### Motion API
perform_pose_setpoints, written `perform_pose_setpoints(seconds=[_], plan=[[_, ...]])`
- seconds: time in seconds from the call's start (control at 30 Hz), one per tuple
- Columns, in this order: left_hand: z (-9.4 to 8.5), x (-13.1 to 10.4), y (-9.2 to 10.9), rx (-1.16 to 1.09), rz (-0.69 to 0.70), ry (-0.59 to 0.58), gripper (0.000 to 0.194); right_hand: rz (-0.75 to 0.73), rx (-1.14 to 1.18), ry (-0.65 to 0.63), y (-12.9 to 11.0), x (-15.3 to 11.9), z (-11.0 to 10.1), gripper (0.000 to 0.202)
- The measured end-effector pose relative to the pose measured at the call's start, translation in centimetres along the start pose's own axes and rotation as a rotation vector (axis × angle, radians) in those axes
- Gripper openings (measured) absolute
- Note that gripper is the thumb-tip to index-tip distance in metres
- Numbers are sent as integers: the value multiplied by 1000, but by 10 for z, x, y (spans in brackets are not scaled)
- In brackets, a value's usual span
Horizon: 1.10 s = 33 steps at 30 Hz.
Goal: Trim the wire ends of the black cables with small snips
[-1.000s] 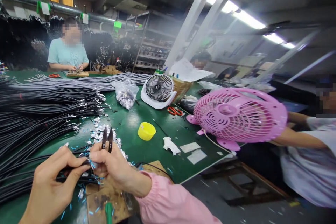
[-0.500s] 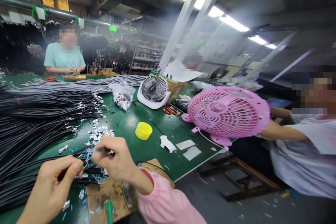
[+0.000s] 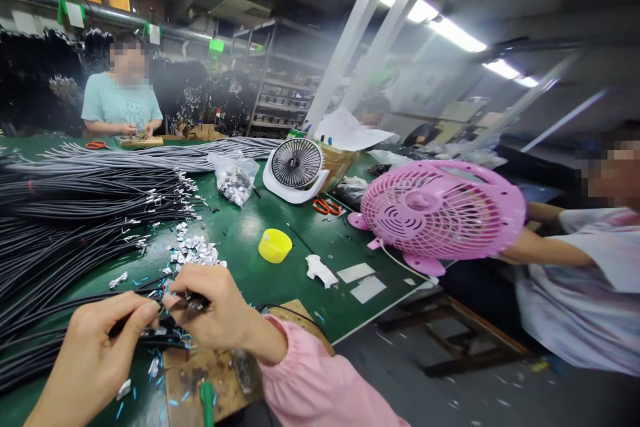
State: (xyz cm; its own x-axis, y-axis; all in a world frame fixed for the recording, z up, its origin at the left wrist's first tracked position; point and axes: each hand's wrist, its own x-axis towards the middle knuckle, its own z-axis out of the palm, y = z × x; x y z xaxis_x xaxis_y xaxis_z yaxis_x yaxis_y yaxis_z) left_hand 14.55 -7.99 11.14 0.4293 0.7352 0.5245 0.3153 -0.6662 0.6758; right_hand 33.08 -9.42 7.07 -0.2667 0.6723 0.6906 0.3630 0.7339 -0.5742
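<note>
My left hand is closed in a pinch on the end of a black cable, at the lower left. Just right of it, the closed fingers of my right hand hold a small dark metal tool, mostly hidden by the hand. The fingertips of both hands almost meet at the cable's thin wires. Several black cables run in from the left beneath my hands. Foil scraps and blue bits lie just beyond my right hand. A wooden block with a green-handled item sits below.
Black cable bundles and grey ones cover the left. A bag, white fan, yellow ring, orange-handled scissors and pink fan stand or lie beyond. One person sits across; another is at the right.
My right hand has moved slightly left, closer to my left fingertips, and the tool has turned in it. My left hand is almost unmoved. The view has shifted slightly.
</note>
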Motion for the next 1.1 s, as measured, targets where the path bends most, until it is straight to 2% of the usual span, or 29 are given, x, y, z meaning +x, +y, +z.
perform_pose_setpoints(seconds=[0.17,0.23,0.33,0.4,0.5,0.63,0.8,0.93,1.03,1.07,1.1], plan=[[2,1,-5,20,-40,-22,42,314,39,-62,-11,8,0,25],[5,-2,-9,5,-95,-47,45,324,42,-54,-14,11,-1,27],[7,-7,-15,-28,-154,-69,53,235,65,-25,-13,10,-2,25],[7,-7,-16,-76,-155,-96,57,307,218,-59,-11,9,-2,29],[7,-6,-17,-148,-88,-61,50,572,588,-87,-12,5,4,38],[10,-9,-17,-213,12,114,38,746,714,83,-16,-4,18,34],[14,-17,-13,-94,154,251,21,813,729,200,-14,-11,26,29],[13,-22,-15,-10,242,283,14,822,691,384,-12,2,16,37],[12,-23,-16,6,210,323,12,818,673,541,-16,16,2,39],[12,-23,-16,6,193,337,12,836,643,572,-18,18,-1,37],[13,-24,-16,3,169,347,12,830,592,523,-19,18,-3,35]])
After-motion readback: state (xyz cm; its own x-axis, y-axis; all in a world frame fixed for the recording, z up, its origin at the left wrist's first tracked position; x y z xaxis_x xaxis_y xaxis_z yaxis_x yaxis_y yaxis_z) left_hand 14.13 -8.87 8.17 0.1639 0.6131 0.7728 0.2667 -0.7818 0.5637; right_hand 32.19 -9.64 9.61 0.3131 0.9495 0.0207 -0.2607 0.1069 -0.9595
